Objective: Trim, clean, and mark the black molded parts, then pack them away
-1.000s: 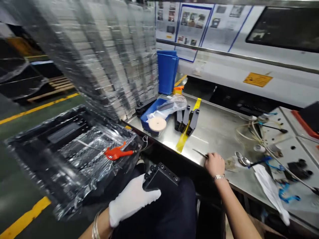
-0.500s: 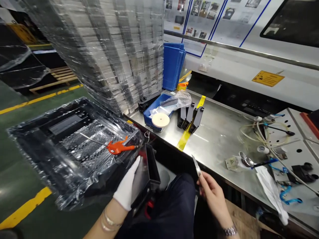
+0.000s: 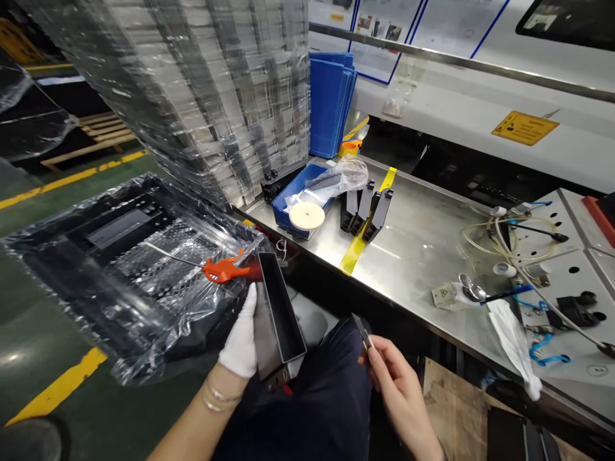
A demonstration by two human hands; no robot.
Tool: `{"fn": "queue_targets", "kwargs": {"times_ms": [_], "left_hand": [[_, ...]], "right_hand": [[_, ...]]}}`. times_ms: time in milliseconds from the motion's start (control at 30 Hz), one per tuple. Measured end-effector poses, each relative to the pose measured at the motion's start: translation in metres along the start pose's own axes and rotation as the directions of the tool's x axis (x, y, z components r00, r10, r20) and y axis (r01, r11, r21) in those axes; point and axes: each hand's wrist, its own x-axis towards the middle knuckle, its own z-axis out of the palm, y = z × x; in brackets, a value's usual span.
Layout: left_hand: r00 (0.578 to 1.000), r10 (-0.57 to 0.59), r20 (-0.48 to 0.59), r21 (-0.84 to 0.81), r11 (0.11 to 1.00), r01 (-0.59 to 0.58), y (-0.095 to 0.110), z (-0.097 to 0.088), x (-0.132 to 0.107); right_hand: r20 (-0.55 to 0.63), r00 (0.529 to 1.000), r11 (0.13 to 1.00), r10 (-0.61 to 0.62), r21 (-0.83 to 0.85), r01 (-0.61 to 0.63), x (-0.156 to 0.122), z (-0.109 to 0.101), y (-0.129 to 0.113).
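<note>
Right hand (image 3: pixel 398 378) has lowered its blade (image 3: pixel 362 331) – left hand (image 3: pixel 243 339) still grips black housing (image 3: pixel 278 314)

— What stands around the steel bench (image 3: pixel 423 250)?

— Behind it, a white machine wall (image 3: pixel 480 121) with a rail, posters and a yellow label (image 3: pixel 524 127). Left of the bench, a tall wrapped stack (image 3: pixel 206 96).

— And the floor?

— Green floor (image 3: pixel 38 224), left of the bench, with yellow lines; a wooden pallet (image 3: pixel 103 134) lies farther back. Light glares off the benchtop.
</note>
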Motion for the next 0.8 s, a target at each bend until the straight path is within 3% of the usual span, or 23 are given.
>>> {"fn": "queue_targets", "kwargs": {"times_ms": [100, 200, 333, 433, 600, 733, 800], "left_hand": [[0.998, -0.063, 0.0, -0.181, 0.981, 0.062, 0.009, 0.008, -0.003], [0.998, -0.028, 0.052, -0.288, 0.957, 0.042, 0.012, 0.013, -0.007], [0.987, -0.014, 0.162, -0.309, 0.949, 0.064, 0.012, 0.008, -0.009], [0.989, 0.016, 0.149, -0.344, 0.938, 0.036, 0.012, 0.003, -0.009], [0.995, 0.036, 0.088, -0.331, 0.944, -0.005, 0.014, 0.004, -0.012], [0.995, 0.022, 0.095, -0.289, 0.957, 0.006, 0.015, -0.006, -0.013], [0.993, 0.004, 0.119, -0.234, 0.972, 0.024, 0.012, -0.016, -0.014]], "right_hand": [[0.151, 0.981, 0.986, -0.121, -0.095, 0.136, -0.01, 0.004, -0.019], [0.274, 0.931, 0.94, -0.24, -0.174, 0.294, -0.015, 0.013, -0.033], [0.345, 0.893, 0.877, -0.288, -0.279, 0.39, -0.013, 0.026, -0.041], [0.449, 0.849, 0.852, -0.28, -0.292, 0.435, -0.012, 0.032, -0.042], [0.383, 0.868, 0.853, -0.317, -0.285, 0.437, -0.014, 0.039, -0.041], [0.485, 0.83, 0.856, -0.276, -0.269, 0.442, -0.015, 0.04, -0.043], [0.416, 0.86, 0.88, -0.294, -0.233, 0.413, -0.013, 0.039, -0.045]]}}
